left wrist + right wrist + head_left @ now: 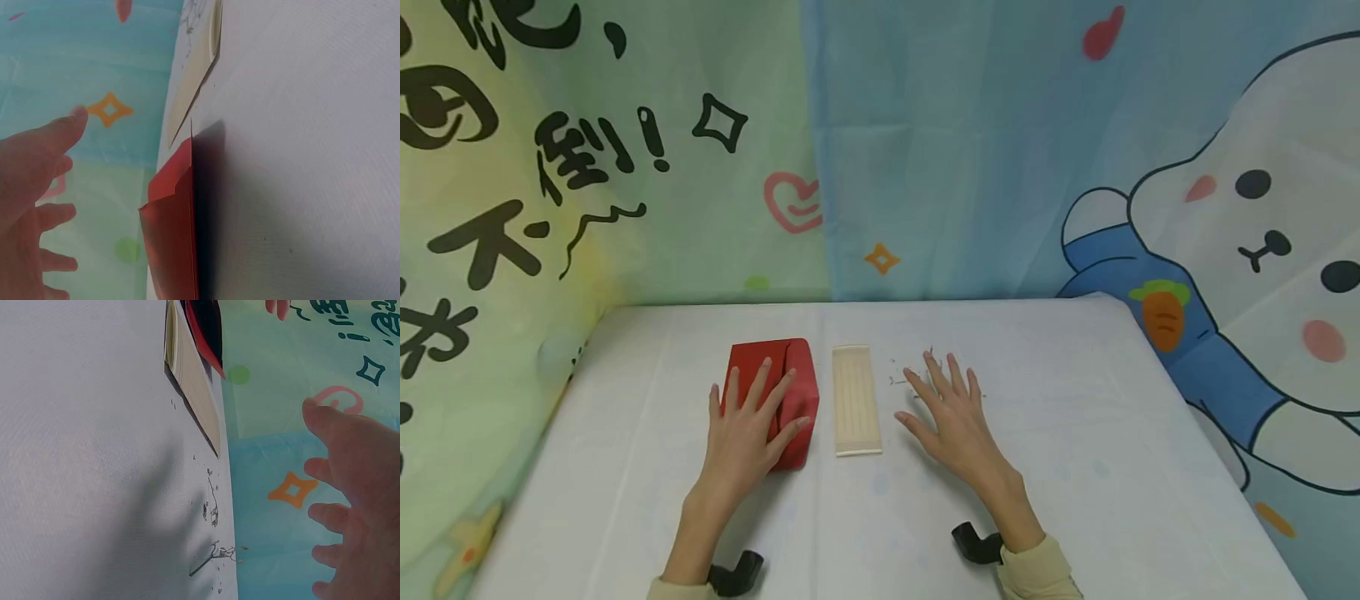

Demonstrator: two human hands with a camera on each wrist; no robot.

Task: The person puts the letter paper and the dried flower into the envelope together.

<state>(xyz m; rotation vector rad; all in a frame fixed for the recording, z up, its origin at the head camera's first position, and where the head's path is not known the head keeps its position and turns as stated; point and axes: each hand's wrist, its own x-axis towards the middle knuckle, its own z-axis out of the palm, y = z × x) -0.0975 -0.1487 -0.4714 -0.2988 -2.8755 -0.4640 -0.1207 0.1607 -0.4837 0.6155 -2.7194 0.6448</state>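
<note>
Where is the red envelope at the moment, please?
In the head view, the red envelope lies left of centre on the white tabletop, partly hidden beneath the spread left hand and just left of the cream rectangular piece.

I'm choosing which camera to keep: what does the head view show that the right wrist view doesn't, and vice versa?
Only the head view shows the carrot on the cartoon animal, the pale sleeves and the black pieces at the wrists.

Only the right wrist view shows the dark branching mark clearly; from the head, bits show around the right hand.

Both share the right hand, some of the left hand, the red packet, cream slab, white table and the orange star on the backdrop.
</note>
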